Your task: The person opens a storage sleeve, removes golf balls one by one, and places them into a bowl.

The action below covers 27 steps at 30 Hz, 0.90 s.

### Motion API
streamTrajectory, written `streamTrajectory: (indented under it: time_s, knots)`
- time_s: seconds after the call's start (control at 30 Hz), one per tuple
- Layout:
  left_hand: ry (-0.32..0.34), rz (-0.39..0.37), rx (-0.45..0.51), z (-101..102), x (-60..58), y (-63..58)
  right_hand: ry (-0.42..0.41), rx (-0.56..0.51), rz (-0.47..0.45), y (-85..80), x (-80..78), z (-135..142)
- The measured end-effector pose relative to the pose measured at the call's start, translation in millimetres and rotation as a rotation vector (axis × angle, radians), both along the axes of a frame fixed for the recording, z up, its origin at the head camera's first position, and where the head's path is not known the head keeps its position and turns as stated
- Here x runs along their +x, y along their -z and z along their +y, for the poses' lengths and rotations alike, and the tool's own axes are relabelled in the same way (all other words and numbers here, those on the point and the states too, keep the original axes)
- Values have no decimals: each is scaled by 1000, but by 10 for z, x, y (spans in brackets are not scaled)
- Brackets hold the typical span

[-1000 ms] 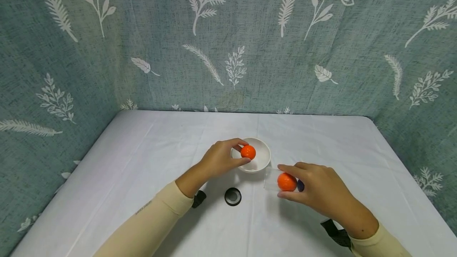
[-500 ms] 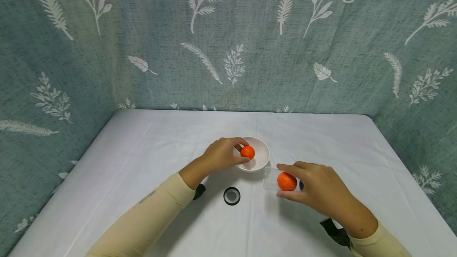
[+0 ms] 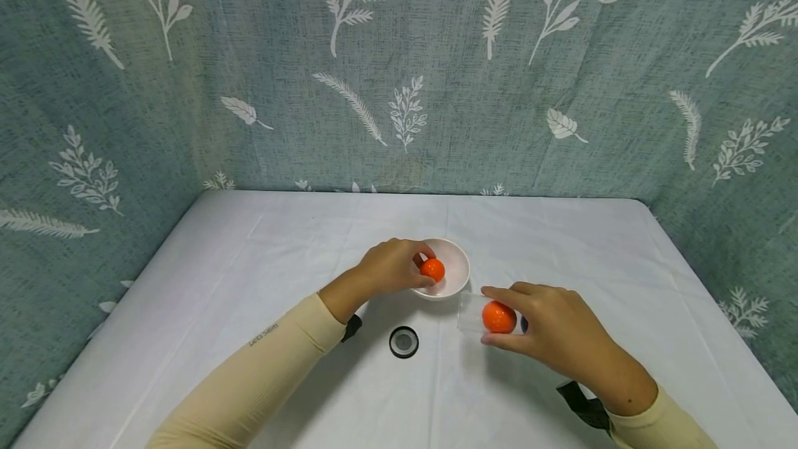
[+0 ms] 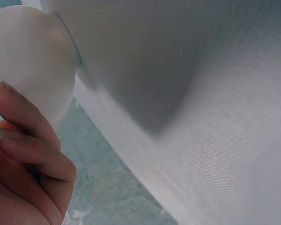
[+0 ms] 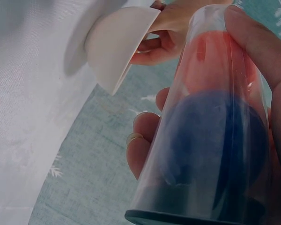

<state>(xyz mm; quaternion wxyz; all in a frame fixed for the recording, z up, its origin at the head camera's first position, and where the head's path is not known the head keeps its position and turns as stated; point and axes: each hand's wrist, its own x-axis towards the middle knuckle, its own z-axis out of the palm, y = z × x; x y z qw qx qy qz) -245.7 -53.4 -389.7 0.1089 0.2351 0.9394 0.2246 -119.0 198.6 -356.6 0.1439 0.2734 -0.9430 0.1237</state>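
My left hand pinches an orange ball between thumb and fingers, low inside a white bowl. The left wrist view shows curled fingers beside the bowl, with the ball mostly hidden. To the right, my right hand grips a clear plastic canister around its side. A second orange ball sits within it, toward the end facing the bowl. The right wrist view shows a blue ball behind that one, near the canister's black-rimmed end.
A round black-rimmed lid lies on the white-covered table, in front of the bowl. Dark straps hang at the wrists. A green leaf-patterned curtain rises behind and along the sides.
My left hand has lowered the orange ball slightly, deeper into the bowl. My right hand stays nearly still with the canister. The head view has shifted a little.
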Motion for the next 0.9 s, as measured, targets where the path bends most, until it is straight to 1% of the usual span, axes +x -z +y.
streamTrajectory:
  time_s: [0.2, 0.5, 0.73, 0.9]
  knots:
    - [-1, -13, -35, 16, -7, -25, 12, 9, -17, -7, -8, 0]
    - [9, -54, -73, 42, -7, -91, 8, -1, -3, 4, -9, 11]
    - [0, -70, -73, 47, -6, -97, 8, 6, -8, -3, -2, 7]
    - [-3, -68, -73, 25, 19, -108, 8, 8, -10, 7, -4, -2]
